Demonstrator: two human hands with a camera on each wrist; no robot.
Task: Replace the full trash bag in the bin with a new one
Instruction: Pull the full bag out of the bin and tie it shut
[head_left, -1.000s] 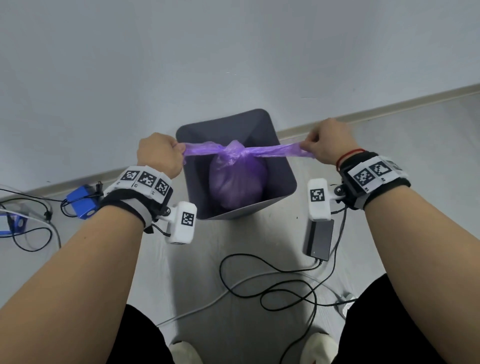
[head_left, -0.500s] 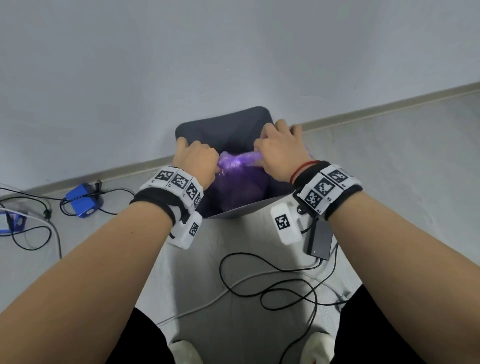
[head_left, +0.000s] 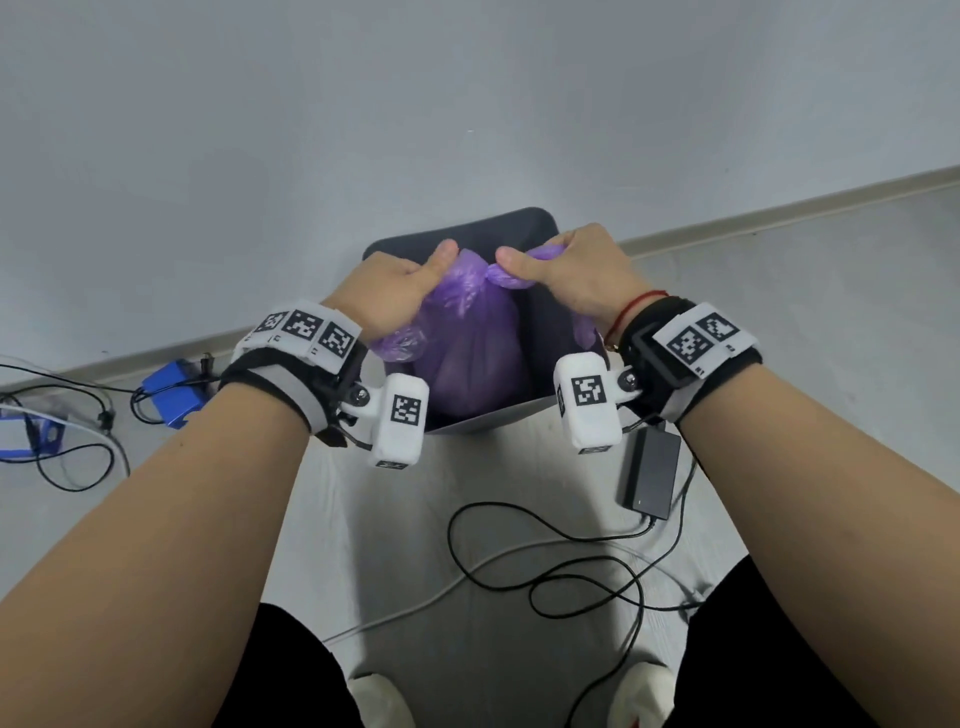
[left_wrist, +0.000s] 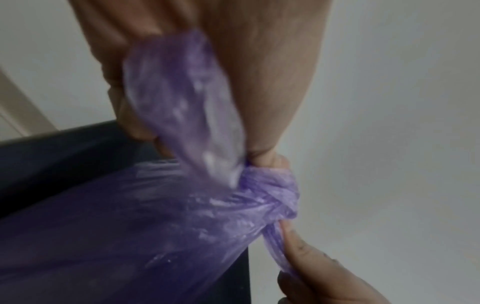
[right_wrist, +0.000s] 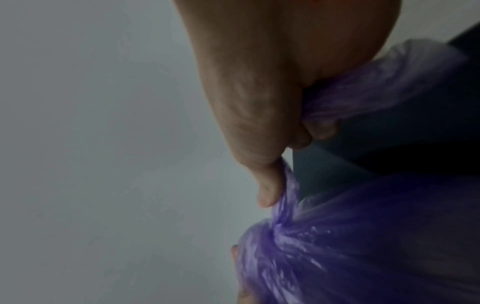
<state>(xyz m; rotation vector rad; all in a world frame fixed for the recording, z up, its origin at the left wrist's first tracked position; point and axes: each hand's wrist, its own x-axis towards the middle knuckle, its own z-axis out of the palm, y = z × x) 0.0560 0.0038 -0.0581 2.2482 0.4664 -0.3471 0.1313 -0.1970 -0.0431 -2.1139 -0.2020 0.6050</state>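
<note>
Purple trash bag (head_left: 467, 332) in bin (head_left: 540, 312) | step: tying knot (left_wrist: 270, 191) | left hand (head_left: 384, 291), right hand (head_left: 566, 275) each fist-grip a tail | next: cinch, lift out

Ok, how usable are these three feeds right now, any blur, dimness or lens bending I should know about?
Head view: bright and sharp, the purple bag and bin clear, though the wide lens bows the baseboard. Left wrist view: the knot is readable, the bag strip in the left hand smeared by motion blur. Right wrist view: dim and soft, the right hand and bag blurred, the bin nearly black.
</note>
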